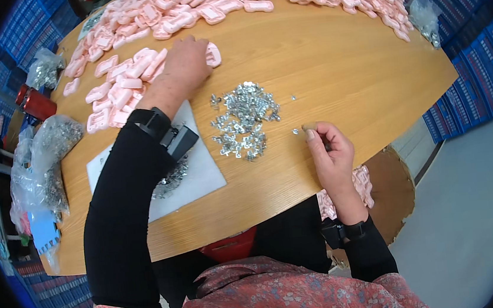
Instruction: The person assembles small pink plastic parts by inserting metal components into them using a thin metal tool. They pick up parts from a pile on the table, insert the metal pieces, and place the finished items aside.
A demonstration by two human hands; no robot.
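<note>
My left hand (186,63) reaches far over the table, its fingers closed around a pink plastic casing (212,55) that juts out on the right side of the hand. Next to it lies a loose heap of similar pink casings (120,95). My right hand (333,150) is at the table's near edge, thumb pressed to the index finger, which has a tan covering on its tip. What it pinches, if anything, is hidden. Just beyond those fingertips is a tiny metal piece (295,131). Between my hands spreads a pile of small silvery metal parts (247,113).
A white sheet (204,179) with more dark metal bits lies under my left forearm. Many pink casings (208,3) line the far edge. Clear bags of metal parts (51,149) and a red container (37,103) stand at left. A box (401,189) holding pink casings sits below the near edge.
</note>
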